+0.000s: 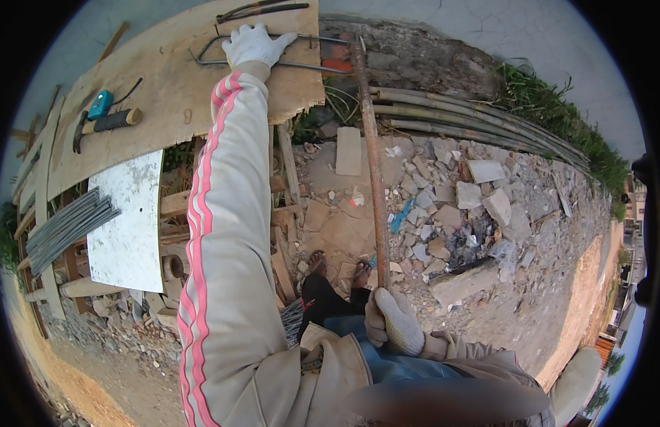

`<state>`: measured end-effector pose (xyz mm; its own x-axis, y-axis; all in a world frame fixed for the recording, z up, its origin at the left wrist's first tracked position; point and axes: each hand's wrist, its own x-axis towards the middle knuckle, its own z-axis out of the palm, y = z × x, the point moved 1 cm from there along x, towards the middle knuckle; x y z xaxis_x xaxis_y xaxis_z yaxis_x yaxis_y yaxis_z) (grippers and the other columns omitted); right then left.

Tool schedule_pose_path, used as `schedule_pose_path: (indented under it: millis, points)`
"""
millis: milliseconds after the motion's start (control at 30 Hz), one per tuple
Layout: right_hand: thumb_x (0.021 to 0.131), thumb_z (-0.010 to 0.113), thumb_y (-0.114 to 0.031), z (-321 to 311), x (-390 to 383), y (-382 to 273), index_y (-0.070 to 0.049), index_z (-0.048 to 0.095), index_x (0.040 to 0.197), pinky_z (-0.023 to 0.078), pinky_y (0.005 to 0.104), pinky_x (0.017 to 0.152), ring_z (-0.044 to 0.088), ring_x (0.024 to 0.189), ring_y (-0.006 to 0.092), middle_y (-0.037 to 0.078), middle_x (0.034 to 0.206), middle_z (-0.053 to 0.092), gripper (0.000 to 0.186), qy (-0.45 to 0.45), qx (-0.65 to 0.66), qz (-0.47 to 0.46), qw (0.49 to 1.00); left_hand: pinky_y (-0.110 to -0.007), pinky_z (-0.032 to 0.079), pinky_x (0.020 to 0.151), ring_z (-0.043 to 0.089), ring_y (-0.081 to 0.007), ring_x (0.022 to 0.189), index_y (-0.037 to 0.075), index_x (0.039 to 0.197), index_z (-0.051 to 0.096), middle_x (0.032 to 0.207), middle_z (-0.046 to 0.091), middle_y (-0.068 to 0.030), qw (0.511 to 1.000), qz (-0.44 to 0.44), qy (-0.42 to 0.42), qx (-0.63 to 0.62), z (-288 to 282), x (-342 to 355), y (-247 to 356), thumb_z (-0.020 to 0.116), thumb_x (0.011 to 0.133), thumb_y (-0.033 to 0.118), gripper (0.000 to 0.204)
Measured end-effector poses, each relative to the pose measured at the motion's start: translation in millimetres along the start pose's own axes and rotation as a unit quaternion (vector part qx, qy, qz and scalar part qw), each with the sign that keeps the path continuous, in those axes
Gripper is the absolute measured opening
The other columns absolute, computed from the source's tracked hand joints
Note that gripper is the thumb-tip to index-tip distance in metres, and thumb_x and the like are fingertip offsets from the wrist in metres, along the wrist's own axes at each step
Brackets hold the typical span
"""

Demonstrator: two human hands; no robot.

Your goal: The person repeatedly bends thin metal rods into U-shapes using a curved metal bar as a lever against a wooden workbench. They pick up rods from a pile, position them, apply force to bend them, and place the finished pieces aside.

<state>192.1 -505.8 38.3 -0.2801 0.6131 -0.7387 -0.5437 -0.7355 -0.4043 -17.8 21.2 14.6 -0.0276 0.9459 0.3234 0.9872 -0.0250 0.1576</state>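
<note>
Rebar stirrup (273, 51), a thin steel rod already bent into a partial rectangle, lies on the plywood bench top (166, 92) directly under my left hand (255, 44). That gloved hand presses flat on it, fingers spread, pinning rather than gripping. My right hand (392, 320), also gloved, is closed around the lower end of a long rusty bending bar (373, 164), which runs from that hand up to the stirrup's open end just beside my left hand.

Judging by the shape, at least two corners are formed (the near-left one is clearly rounded), and the end by the bar looks like the corner now being worked, so I'd put this piece partway done. I can't tell whether the loop closes, since the far end is hidden near the bar's head.

Left of my left arm sit a hammer (106, 123) and a teal tape measure (99, 104); further down that side lies a bundle of straight rods (70, 228), seemingly unbent stock. A couple of bent pieces (262, 9) rest beyond my left hand.
</note>
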Motion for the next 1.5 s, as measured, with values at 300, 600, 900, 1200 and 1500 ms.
schedule_pose_path:
  millis: [300, 600, 900, 1200, 1500]
  points:
    - [0.109, 0.058, -0.039, 48, 45, 40, -0.015, 0.046, 0.097, 0.029, 0.0303, 0.04, 0.037, 0.044, 0.0124, 0.0, 0.063, 0.04, 0.029, 0.014, -0.002, -0.01, 1.0, -0.05, 0.042, 0.108, 0.056, -0.0343, 0.132, 0.015, 0.137, 0.068, 0.135, 0.065, -0.0174, 1.0, 0.013, 0.021, -0.012, 7, 2, -4, 0.054, 0.086, 0.081, 0.085]
    - [0.107, 0.061, -0.021, 84, 78, 60, -0.013, 0.045, 0.107, 0.034, 0.0315, 0.038, 0.044, 0.044, 0.0137, 0.003, 0.067, 0.046, 0.017, 0.011, 0.018, -0.019, 1.0, -0.051, 0.043, 0.107, 0.057, -0.0349, 0.129, 0.014, 0.132, 0.071, 0.132, 0.067, -0.0172, 0.999, 0.027, 0.041, -0.019, 7, -1, -5, 0.053, 0.088, 0.078, 0.08]
    - [0.104, 0.064, -0.023, 128, 104, 59, -0.002, 0.055, 0.098, 0.053, 0.0306, 0.047, 0.063, 0.053, 0.0154, 0.006, 0.071, 0.061, 0.023, -0.029, -0.174, -0.091, 0.98, -0.049, 0.04, 0.106, 0.055, -0.0317, 0.13, 0.013, 0.127, 0.072, 0.131, 0.066, -0.0134, 0.998, 0.028, 0.037, -0.035, 7, -2, -6, 0.056, 0.089, 0.075, 0.075]
    - [0.101, 0.064, -0.025, 149, 130, 71, 0.002, 0.066, 0.103, 0.051, 0.0332, 0.067, 0.063, 0.071, 0.015, 0.007, 0.079, 0.068, 0.028, -0.003, -0.323, -0.332, 0.886, -0.05, 0.04, 0.106, 0.055, -0.0325, 0.13, 0.014, 0.126, 0.073, 0.13, 0.066, -0.0145, 0.997, 0.029, 0.047, -0.044, 9, -1, -7, 0.059, 0.088, 0.072, 0.071]
    - [0.097, 0.073, -0.025, 62, 74, 23, -0.002, 0.065, 0.085, 0.049, 0.0297, 0.064, 0.058, 0.071, 0.0089, 0.003, 0.076, 0.064, 0.027, -0.126, -0.287, -0.137, 0.94, -0.047, 0.046, 0.102, 0.065, -0.0342, 0.116, 0.013, 0.12, 0.076, 0.116, 0.072, -0.0157, 0.976, -0.009, 0.147, -0.16, -1, 3, -12, 0.065, 0.094, 0.052, 0.048]
